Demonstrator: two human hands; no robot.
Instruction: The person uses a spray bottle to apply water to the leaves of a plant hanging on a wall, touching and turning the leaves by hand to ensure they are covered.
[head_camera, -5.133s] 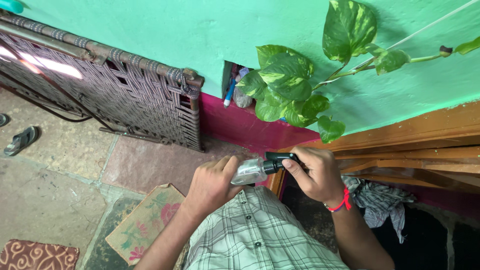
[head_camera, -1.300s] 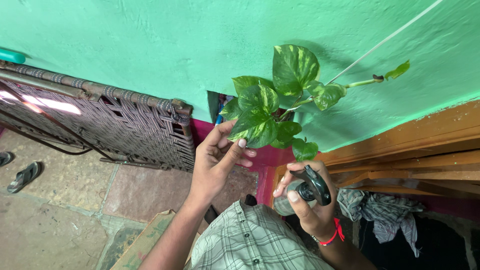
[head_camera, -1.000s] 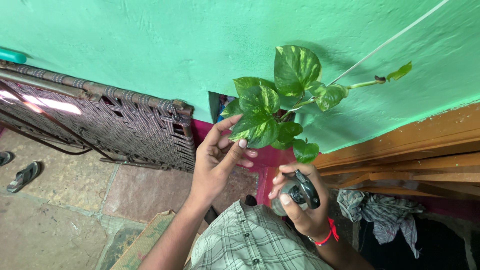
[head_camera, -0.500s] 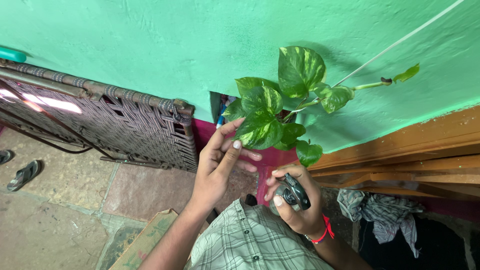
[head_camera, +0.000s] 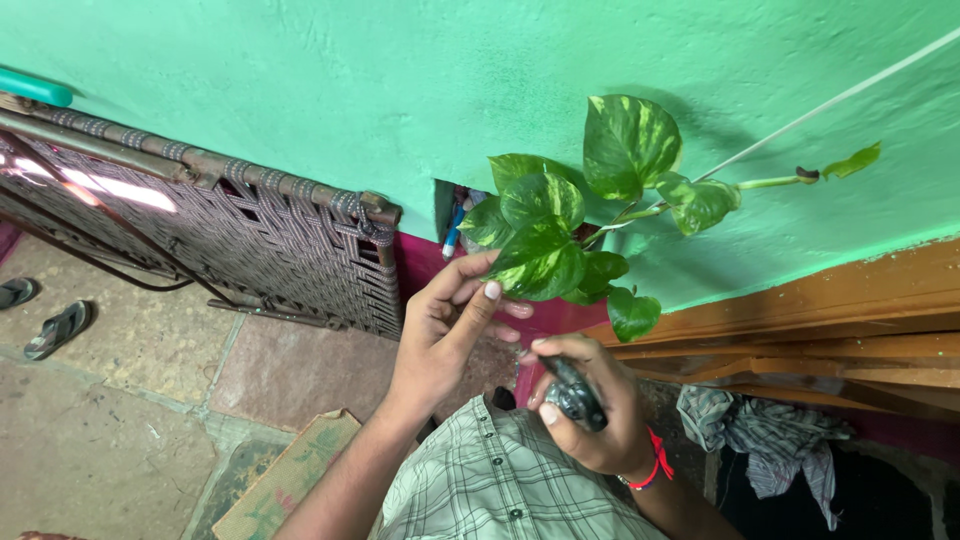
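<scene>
The left hand (head_camera: 445, 325) is up at the plant (head_camera: 590, 215), and its thumb and fingers lightly pinch the bottom edge of one big green and yellow leaf (head_camera: 540, 262), so the hand is closed just a little around the leaf. The other leaves hang right above and beside that pinch, all on one thin green stem (head_camera: 770, 182) that runs off to the side along the green wall (head_camera: 330, 90). The right hand (head_camera: 590, 415) sits lower, just below the leaf and close to the left hand, and it is wrapped tight around a small dark tool (head_camera: 572, 395). I cannot tell what kind of tool it is. A red band (head_camera: 655, 470) goes around that wrist. Under both hands is the person's checked shirt (head_camera: 490, 485). Behind the left hand there is a gap in the wall with some small things in it, too hard to make out. Farther out on that side leans a woven cot (head_camera: 230, 235), and past it sandals (head_camera: 55, 328) lie on the stone floor (head_camera: 110, 430). A flat cardboard piece (head_camera: 285, 475) lies by the left arm. On the other side are wooden boards (head_camera: 800, 330) and a bunched cloth (head_camera: 760, 430).
</scene>
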